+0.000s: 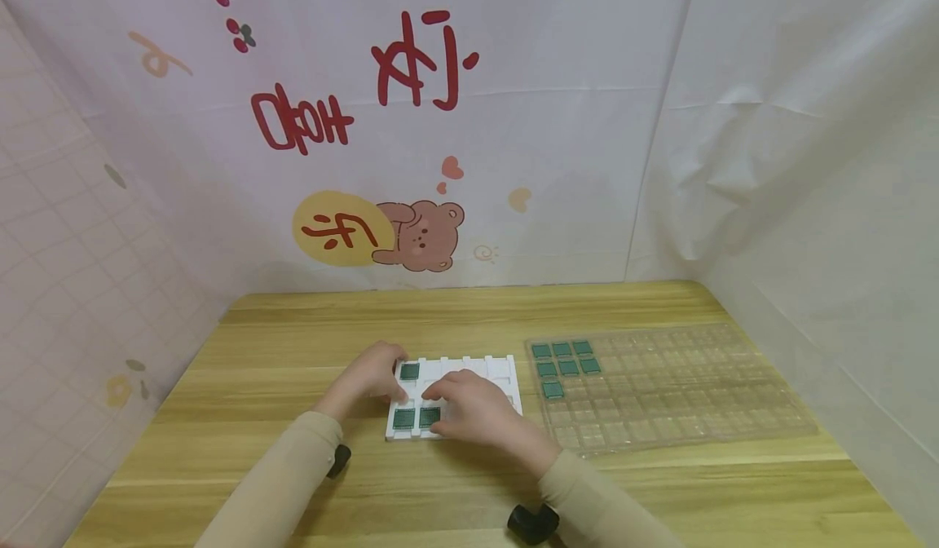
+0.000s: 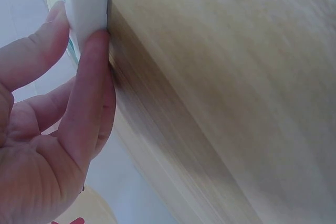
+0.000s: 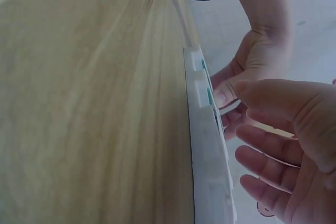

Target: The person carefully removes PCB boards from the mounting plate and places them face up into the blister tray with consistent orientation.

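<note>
White tray [image 1: 469,369] under both hands' fingers [image 1: 440,389]

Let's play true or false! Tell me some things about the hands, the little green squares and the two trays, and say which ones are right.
1. Both hands are at the white tray. True.
2. The clear tray is full of green squares. False: only seven green squares sit in its far-left corner.
3. The left hand touches the white tray's left edge. True.
4. The white tray sits right of the clear tray. False: it sits left of it.
5. The right hand is on the clear tray. False: it rests over the white tray.
</note>
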Action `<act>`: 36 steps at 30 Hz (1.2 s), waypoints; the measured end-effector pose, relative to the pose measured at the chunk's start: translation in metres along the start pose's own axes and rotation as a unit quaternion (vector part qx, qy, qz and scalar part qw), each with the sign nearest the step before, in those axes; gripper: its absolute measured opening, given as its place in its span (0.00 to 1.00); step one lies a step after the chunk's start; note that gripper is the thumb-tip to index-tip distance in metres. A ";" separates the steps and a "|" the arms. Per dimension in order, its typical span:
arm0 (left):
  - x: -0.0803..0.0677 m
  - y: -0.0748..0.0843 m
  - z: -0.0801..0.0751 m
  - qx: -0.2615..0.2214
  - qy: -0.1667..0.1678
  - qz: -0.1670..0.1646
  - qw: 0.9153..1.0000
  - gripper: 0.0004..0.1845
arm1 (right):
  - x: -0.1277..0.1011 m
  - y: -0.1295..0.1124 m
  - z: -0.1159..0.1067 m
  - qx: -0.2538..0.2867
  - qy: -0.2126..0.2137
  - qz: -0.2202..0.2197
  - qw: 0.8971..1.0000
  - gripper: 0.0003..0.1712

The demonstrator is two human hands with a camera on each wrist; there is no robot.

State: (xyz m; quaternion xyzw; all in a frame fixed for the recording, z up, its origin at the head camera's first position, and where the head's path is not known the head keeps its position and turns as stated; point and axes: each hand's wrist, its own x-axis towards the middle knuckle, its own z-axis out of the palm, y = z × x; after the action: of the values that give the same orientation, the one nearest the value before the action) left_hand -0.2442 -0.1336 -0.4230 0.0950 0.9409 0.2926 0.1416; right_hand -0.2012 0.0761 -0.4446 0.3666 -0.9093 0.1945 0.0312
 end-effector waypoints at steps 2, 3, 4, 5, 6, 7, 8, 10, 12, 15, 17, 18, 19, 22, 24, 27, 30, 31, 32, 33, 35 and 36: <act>0.001 0.000 0.001 0.001 0.001 -0.001 1.000 0.30 | 0.001 -0.001 0.002 -0.020 0.001 0.004 1.000 0.23; 0.001 0.000 0.001 0.002 0.001 -0.001 1.000 0.30 | 0.002 -0.002 0.003 -0.030 0.001 0.004 1.000 0.23; 0.001 0.000 0.001 0.001 0.001 -0.001 1.000 0.30 | 0.002 -0.002 0.004 -0.040 0.002 0.004 0.999 0.22; 0.001 0.000 0.000 0.002 0.001 0.000 1.000 0.30 | 0.003 -0.003 0.005 -0.050 0.003 0.001 0.999 0.22; 0.001 0.000 0.000 0.001 0.001 0.001 1.000 0.30 | 0.003 -0.003 0.006 -0.059 0.005 -0.001 0.998 0.22; 0.000 0.000 0.000 0.001 0.002 0.001 1.000 0.31 | 0.004 -0.003 0.007 -0.067 0.006 -0.004 0.998 0.22; 0.000 0.000 0.000 0.002 0.002 0.003 1.000 0.31 | 0.004 -0.004 0.008 -0.074 0.006 -0.006 0.997 0.21; 0.000 0.000 0.000 0.001 0.003 0.002 1.000 0.31 | 0.005 -0.005 0.009 -0.085 0.007 -0.009 0.996 0.21; -0.001 0.000 0.000 0.000 0.004 0.000 1.000 0.31 | 0.005 -0.006 0.010 -0.093 0.008 -0.009 0.996 0.20; -0.001 0.000 0.001 0.002 0.005 -0.001 1.000 0.31 | 0.005 -0.008 0.011 -0.102 0.008 -0.007 0.995 0.19; -0.001 0.001 0.001 0.004 0.006 0.000 1.000 0.31 | 0.005 -0.008 0.012 -0.110 0.007 -0.006 0.994 0.19; -0.001 0.001 0.001 0.005 0.006 0.000 1.000 0.32 | 0.006 -0.009 0.012 -0.115 0.007 -0.006 0.993 0.19; -0.001 0.001 0.001 0.006 0.007 0.000 1.000 0.32 | 0.006 -0.009 0.012 -0.118 0.007 -0.005 0.993 0.19; -0.001 0.001 0.000 0.013 0.007 0.000 1.000 0.32 | 0.006 -0.010 0.013 -0.126 0.007 -0.005 0.992 0.18; -0.001 0.001 0.000 0.019 0.008 0.002 1.000 0.32 | 0.007 -0.010 0.014 -0.130 0.007 -0.005 0.991 0.18; 0.000 0.000 0.000 0.024 0.008 0.002 1.000 0.32 | 0.007 -0.010 0.015 -0.136 0.009 -0.006 0.991 0.16; 0.001 0.000 0.001 0.021 0.008 -0.002 1.000 0.32 | 0.008 -0.011 0.016 -0.140 0.012 -0.009 0.990 0.15; 0.001 0.000 0.001 0.022 0.008 -0.002 1.000 0.32 | 0.008 -0.011 0.016 -0.140 0.013 -0.010 0.990 0.15; 0.001 -0.001 0.001 0.022 0.007 -0.002 1.000 0.32 | 0.008 -0.011 0.016 -0.140 0.014 -0.012 0.990 0.15; 0.001 -0.001 0.002 0.021 0.007 -0.002 1.000 0.32 | 0.008 -0.011 0.016 -0.140 0.015 -0.012 0.990 0.15; 0.002 -0.002 0.002 0.019 0.005 -0.003 1.000 0.32 | 0.008 -0.011 0.016 -0.140 0.017 -0.013 0.990 0.14; 0.002 -0.002 0.002 0.017 0.004 -0.003 1.000 0.32 | 0.008 -0.011 0.016 -0.141 0.017 -0.013 0.990 0.14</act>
State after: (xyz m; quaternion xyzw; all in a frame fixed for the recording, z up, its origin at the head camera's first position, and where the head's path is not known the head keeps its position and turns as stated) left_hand -0.2453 -0.1337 -0.4261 0.0933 0.9467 0.2761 0.1369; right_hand -0.1979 0.0575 -0.4545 0.3674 -0.9219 0.0705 0.1004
